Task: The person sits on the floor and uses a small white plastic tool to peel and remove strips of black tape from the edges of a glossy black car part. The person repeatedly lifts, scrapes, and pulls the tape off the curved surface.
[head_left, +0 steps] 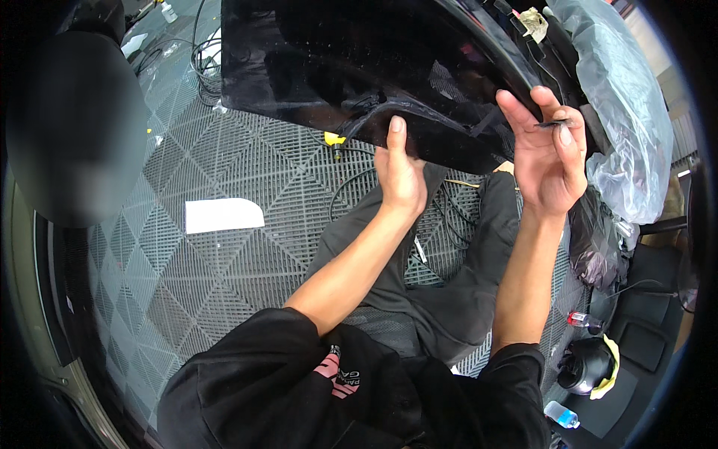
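Observation:
A large glossy black panel fills the top of the view, its lower edge sloping down to the right. My left hand grips that edge, thumb on the shiny face and fingers behind it. A dark wrinkled strip, perhaps loose film, runs across the face above the thumb. Beside the panel's right side, my right hand is turned palm up. Its thumb and a finger pinch a small thin dark piece, while the other fingers are raised near the panel's rim. What exactly that piece is, I cannot tell.
A white sheet lies on the grey tiled floor at left. Black cables coil beyond it. Clear plastic wrap hangs at right. A black rounded object with yellow cloth and a bottle sit at lower right.

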A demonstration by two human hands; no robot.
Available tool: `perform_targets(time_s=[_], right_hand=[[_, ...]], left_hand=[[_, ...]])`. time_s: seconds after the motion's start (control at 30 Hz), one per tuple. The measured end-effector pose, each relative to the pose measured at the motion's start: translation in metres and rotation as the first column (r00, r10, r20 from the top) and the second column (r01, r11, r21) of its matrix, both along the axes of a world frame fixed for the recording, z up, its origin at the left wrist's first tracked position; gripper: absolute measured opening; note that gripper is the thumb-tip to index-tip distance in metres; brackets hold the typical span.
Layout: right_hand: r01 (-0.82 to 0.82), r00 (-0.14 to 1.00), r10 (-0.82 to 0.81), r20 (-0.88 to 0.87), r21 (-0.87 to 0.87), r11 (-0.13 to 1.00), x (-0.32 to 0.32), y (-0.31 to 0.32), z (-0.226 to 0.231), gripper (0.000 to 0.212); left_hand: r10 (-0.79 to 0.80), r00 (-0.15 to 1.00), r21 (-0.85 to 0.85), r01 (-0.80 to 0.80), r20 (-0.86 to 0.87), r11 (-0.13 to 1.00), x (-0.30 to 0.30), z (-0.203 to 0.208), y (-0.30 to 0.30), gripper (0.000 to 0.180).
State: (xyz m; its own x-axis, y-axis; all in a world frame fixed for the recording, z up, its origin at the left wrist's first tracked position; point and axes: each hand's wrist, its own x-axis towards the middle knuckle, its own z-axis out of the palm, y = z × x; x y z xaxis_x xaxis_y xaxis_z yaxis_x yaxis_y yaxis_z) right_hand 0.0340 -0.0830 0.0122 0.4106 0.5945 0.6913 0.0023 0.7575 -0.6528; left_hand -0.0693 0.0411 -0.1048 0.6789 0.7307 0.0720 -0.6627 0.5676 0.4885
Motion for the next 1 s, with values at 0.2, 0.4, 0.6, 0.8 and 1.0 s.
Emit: perform_targets(time_s=[0.2,0.4,0.6,0.8,1.0], right_hand=[[-0.107,0.993,0.11,-0.04,0.07,0.992,-0.016,0.009,-0.021,0.023],[-0.25,0.966,0.252,0.061,-0.035,0.968,-0.019,0.02,-0.02,0.028],[-0.146,0.978,0.159,-0.135,0.103,0.984,-0.01,0.029,-0.034,0.015],[-0.09,0.976,0.103,-0.19,0.077,0.993,-0.016,0.027,-0.03,0.015],[-0.149,0.987,0.151,-0.061,0.024,0.988,-0.014,0.022,-0.023,0.016]], left_hand=[[-0.119,0.976,-0.176,0.087,-0.184,0.981,-0.041,-0.007,0.019,0.105],[-0.169,0.93,-0.069,0.155,-0.327,0.985,-0.061,-0.02,0.025,0.116],[-0.146,0.873,0.062,0.197,-0.465,0.978,-0.081,-0.023,0.031,0.109],[-0.249,0.852,-0.093,0.232,-0.461,0.968,-0.083,-0.012,0.035,0.114],[-0.378,0.74,-0.314,0.234,-0.557,0.92,-0.093,0.001,0.034,0.13]])
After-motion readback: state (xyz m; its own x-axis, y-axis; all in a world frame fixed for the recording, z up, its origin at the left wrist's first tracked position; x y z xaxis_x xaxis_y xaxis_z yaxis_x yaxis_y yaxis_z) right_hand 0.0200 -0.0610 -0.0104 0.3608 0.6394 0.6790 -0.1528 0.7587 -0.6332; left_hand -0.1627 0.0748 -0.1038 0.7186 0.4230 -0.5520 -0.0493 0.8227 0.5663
